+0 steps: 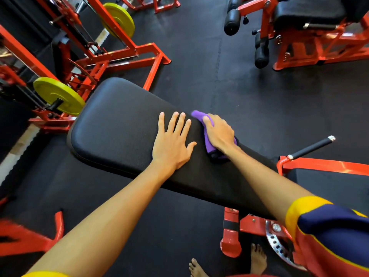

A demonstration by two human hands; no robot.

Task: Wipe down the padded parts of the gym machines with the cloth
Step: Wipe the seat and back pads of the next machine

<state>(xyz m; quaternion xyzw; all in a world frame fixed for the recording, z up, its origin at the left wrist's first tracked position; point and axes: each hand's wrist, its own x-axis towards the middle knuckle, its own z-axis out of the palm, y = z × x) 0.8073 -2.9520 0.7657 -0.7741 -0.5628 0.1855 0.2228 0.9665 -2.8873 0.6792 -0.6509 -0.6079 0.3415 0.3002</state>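
Head view: long black bench pad (pixel 119 126) runs diagonally from the wide rounded end at left to the narrow end at lower right, on a red frame (pixel 231 236).

Left hand (pixel 171 142) lies flat on the pad top, palm down, fingers straight and spread, holding nothing.

Right hand (pixel 218 132) is just beside it at the pad's far edge, fingers curled down over the purple cloth (pixel 197 115). The cloth is bunched under the palm and pressed on the pad edge, one end sticking out past the fingertips, the other showing near the wrist.

Right sleeve (pixel 329 226) is navy, yellow and red. Bare feet (pixel 257 258) stand on the dark floor mat (pixel 219 76) by the frame's base.

Black-grip handle (pixel 313 145) juts out to the right of the pad. Two yellow weight plates (pixel 58 94) (pixel 117 19) sit on a red rack at left. Top right is another red machine with black roller pads (pixel 231 21) and a black seat (pixel 307 11), well apart from the hands.
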